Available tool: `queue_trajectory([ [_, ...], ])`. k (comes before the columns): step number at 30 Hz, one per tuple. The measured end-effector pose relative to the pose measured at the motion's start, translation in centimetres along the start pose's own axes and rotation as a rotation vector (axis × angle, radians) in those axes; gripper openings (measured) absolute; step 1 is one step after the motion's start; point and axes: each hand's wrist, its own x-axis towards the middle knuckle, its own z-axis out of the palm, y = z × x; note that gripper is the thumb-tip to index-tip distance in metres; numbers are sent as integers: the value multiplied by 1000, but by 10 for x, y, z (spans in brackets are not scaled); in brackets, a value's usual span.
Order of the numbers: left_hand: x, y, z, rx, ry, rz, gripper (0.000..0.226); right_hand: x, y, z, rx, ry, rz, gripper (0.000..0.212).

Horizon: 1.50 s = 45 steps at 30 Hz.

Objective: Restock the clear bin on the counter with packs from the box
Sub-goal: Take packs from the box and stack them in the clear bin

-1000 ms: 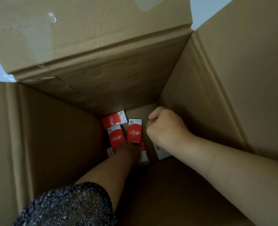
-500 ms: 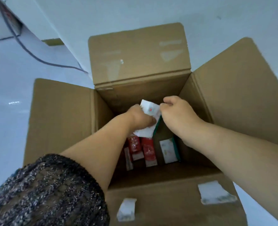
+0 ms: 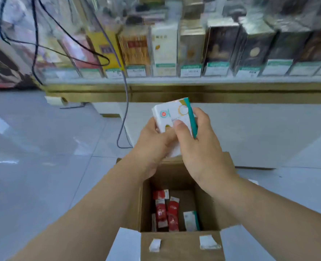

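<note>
Head view: her left hand and right hand together grip a small stack of white cardboard packs with a teal edge, held above the open brown cardboard box, where red packs lie at the bottom.

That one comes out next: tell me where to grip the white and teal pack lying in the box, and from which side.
Come straight down from above; the box walls block every other side. The white and teal pack lies flat on the floor, so pinch across its two long edges.
</note>
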Motion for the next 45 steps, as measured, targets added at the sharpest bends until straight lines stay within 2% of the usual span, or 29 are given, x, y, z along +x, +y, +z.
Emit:
queue_trajectory([
  [2,-19,52,13,-7,20,110,50,-4,-51,-17,97,56,-102,61],
  [3,-30,76,19,-4,31,169,48,-7,-75,-26,153,71,-132,63],
  [6,-63,147,35,52,49,333,31,-19,-141,-58,259,46,-167,48],
  [10,-102,236,54,129,60,498,26,-36,-221,-104,326,-12,-169,45],
  [17,-131,361,85,252,135,724,39,-29,-338,-156,388,21,-252,59],
  [25,-97,436,102,439,231,769,47,16,-410,-187,507,111,-246,75],
  [29,-67,452,102,551,159,787,62,49,-418,-198,512,181,-203,87],
  [31,-55,456,100,563,114,786,78,69,-418,-207,525,192,-176,85],
  [33,-43,460,93,593,106,813,91,90,-422,-220,513,199,-176,70],
  [36,-28,464,83,616,87,835,81,126,-437,-256,407,251,-264,57],
  [40,-14,464,78,665,119,827,72,189,-455,-312,-71,395,-384,70],
  [42,-19,463,80,650,164,837,77,219,-457,-329,-326,364,-406,75],
  [45,-14,461,80,643,235,829,74,249,-452,-342,-675,210,-383,75],
])
